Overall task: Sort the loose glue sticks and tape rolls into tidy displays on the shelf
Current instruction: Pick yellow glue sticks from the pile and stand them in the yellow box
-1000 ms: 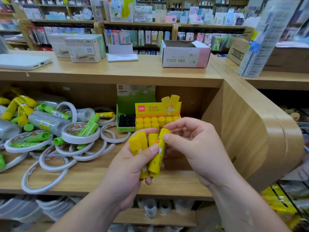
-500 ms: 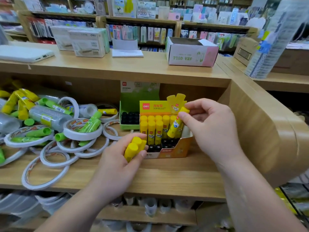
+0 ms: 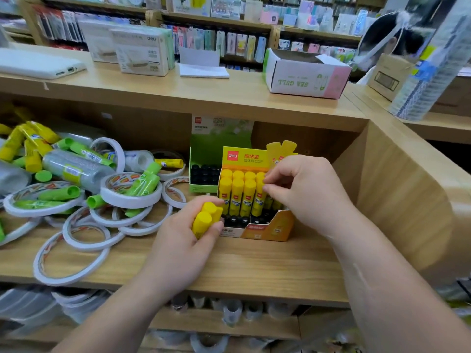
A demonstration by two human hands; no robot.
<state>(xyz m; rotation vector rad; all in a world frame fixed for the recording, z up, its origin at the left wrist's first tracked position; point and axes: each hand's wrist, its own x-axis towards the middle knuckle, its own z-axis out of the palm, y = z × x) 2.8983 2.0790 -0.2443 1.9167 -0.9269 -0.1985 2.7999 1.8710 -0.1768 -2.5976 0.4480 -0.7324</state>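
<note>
An orange and yellow display box (image 3: 265, 229) stands on the wooden shelf (image 3: 254, 268) with several yellow glue sticks (image 3: 238, 194) upright in it. My right hand (image 3: 303, 189) pinches one yellow stick (image 3: 260, 197) at the right end of the front row, standing in the box. My left hand (image 3: 183, 245) grips a small bunch of yellow glue sticks (image 3: 206, 217) just left of the box. Loose white tape rolls (image 3: 130, 197) and green glue sticks (image 3: 145, 182) lie heaped at the left.
A green display box (image 3: 219, 149) with black slots stands behind the orange one. More yellow sticks (image 3: 30, 143) and a clear tape pack (image 3: 74, 169) lie at the far left. A white and pink carton (image 3: 308, 77) sits on the counter above. A wooden side panel (image 3: 397, 189) closes the shelf's right.
My right hand carried one yellow stick from the bunch to the box and stood it upright in the front row. My left hand moved closer to the box with the remaining sticks.
</note>
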